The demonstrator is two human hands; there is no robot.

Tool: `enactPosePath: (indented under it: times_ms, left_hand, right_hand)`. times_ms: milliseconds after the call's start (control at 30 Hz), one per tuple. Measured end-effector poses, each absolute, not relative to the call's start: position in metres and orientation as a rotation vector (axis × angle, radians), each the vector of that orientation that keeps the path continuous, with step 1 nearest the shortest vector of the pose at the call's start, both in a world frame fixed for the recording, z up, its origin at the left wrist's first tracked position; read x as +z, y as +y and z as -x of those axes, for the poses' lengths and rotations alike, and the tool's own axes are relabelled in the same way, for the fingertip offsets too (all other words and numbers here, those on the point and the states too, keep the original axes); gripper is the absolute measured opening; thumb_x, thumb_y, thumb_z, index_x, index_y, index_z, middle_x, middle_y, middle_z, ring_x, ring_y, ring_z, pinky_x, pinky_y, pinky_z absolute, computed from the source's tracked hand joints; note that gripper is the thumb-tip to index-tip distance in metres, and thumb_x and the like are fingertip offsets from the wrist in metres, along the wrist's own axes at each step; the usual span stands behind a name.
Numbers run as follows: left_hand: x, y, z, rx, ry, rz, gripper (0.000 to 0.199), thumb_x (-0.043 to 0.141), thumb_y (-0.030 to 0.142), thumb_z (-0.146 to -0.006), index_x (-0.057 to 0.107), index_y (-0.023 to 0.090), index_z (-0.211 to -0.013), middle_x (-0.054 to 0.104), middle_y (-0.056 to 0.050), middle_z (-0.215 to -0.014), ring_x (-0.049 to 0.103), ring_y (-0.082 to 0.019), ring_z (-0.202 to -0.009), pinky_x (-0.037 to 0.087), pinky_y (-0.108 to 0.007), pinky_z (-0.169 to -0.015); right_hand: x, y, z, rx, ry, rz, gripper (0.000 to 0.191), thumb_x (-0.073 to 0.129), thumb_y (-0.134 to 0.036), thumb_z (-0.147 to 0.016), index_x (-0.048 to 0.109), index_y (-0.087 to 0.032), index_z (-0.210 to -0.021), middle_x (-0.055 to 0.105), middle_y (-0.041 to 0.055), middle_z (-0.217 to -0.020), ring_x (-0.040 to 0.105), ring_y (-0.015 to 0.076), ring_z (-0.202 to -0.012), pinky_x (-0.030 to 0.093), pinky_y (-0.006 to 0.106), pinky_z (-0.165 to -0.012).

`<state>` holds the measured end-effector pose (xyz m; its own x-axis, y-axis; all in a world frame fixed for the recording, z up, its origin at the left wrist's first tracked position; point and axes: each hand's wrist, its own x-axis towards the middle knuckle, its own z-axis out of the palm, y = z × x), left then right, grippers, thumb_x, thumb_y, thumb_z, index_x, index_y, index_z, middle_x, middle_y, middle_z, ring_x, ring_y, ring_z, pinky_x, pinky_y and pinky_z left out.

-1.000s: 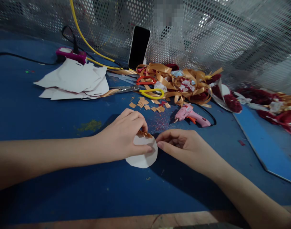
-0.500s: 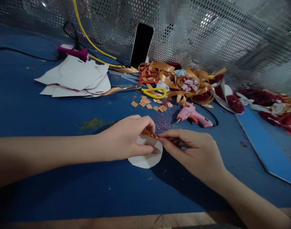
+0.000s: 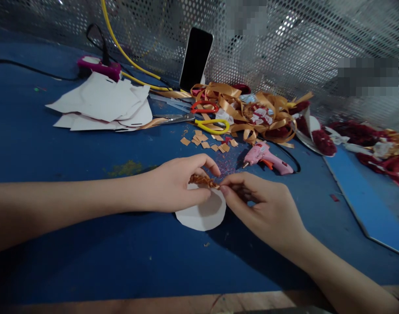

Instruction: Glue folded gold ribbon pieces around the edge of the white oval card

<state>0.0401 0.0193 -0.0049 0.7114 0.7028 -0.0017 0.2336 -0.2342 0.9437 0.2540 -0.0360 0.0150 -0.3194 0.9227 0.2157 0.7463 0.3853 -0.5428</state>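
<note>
A round white card disc [image 3: 201,216] lies on the blue table in front of me. Along its far edge runs a strip of gathered gold ribbon [image 3: 201,180], partly hidden by my fingers. Over the disc's left side, my left hand [image 3: 173,183] is open, thumb low over the card and forefinger arched above the ribbon, with a gap between them. My right hand [image 3: 261,200] pinches the right end of the gold ribbon at the disc's edge between thumb and forefinger.
Beyond my hands lie small gold ribbon squares [image 3: 199,137], scissors [image 3: 215,126], a heap of gold ribbon [image 3: 245,117] and a pink glue gun [image 3: 266,157]. White card pieces [image 3: 101,102] sit left. A phone [image 3: 196,59] leans against the perforated metal screen [image 3: 147,39].
My left hand's fingers have spread and lifted slightly, showing more of the gold ribbon and the disc. The right hand keeps its pinch, moved very slightly.
</note>
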Motion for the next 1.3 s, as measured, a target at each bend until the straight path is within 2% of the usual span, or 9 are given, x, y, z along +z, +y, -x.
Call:
enactPosePath:
  times_ms: [100,233,500,1067,1200,1300]
  left_hand:
    - [-0.0032,0.02,-0.0403,0.512,0.748,-1.78,0.033,0.062,0.019,-0.082,0.057,0.025,-0.113,0.076,-0.001,-0.101,0.072,-0.02,-0.089,0.052,-0.028,-0.067]
    - [0.0002,0.0208,-0.0411,0.493,0.747,-1.729,0.03,0.062,0.022,-0.082,0.056,0.024,-0.111,0.074,0.001,-0.093,0.069,-0.018,-0.077,0.049,-0.026,-0.06]
    - [0.0043,0.0204,-0.0415,0.458,0.783,-1.666,0.032,0.064,0.015,-0.079,0.056,0.022,-0.109,0.072,0.003,-0.087,0.065,-0.015,-0.079,0.046,-0.026,-0.069]
    - [-0.0027,0.02,-0.0429,0.551,0.718,-1.65,0.032,0.066,0.014,-0.076,0.059,0.024,-0.105,0.07,0.004,-0.082,0.067,-0.015,-0.079,0.049,-0.025,-0.068]
    - [-0.0033,0.0202,-0.0417,0.508,0.74,-1.699,0.033,0.066,0.017,-0.079,0.058,0.023,-0.111,0.072,0.004,-0.084,0.066,-0.015,-0.077,0.049,-0.025,-0.068]
    - [-0.0033,0.0206,-0.0403,0.522,0.728,-1.724,0.038,0.069,0.022,-0.081,0.054,0.024,-0.115,0.072,0.004,-0.085,0.067,-0.016,-0.079,0.05,-0.026,-0.068]
  right_hand:
    - [0.0133,-0.0369,-0.2551,0.487,-2.189,1.43,0.009,0.056,-0.025,-0.096,0.065,-0.023,-0.094,0.071,-0.0028,-0.073,0.064,0.0095,-0.06,0.047,0.022,-0.056]
    - [0.0107,-0.0377,-0.256,0.47,-2.253,1.39,0.01,0.053,-0.023,-0.098,0.063,-0.023,-0.098,0.072,-0.0027,-0.076,0.066,0.0093,-0.062,0.047,0.021,-0.057]
    - [0.008,-0.0373,-0.2537,0.42,-2.24,1.31,0.009,0.057,-0.019,-0.095,0.064,-0.023,-0.098,0.073,-0.0043,-0.076,0.067,0.0074,-0.062,0.049,0.017,-0.057]
    - [0.0064,-0.0371,-0.2503,0.469,-2.216,1.379,0.01,0.055,-0.018,-0.095,0.063,-0.023,-0.098,0.076,-0.0042,-0.077,0.07,0.0085,-0.063,0.046,0.018,-0.053]
    - [0.0095,-0.0387,-0.2525,0.533,-2.183,1.415,0.01,0.055,-0.024,-0.097,0.065,-0.023,-0.1,0.075,-0.0032,-0.076,0.067,0.0085,-0.06,0.045,0.019,-0.052]
    - [0.0156,-0.0406,-0.2532,0.681,-2.194,1.434,0.017,0.056,-0.033,-0.097,0.068,-0.022,-0.095,0.069,-0.0037,-0.065,0.058,0.0084,-0.052,0.04,0.021,-0.047]
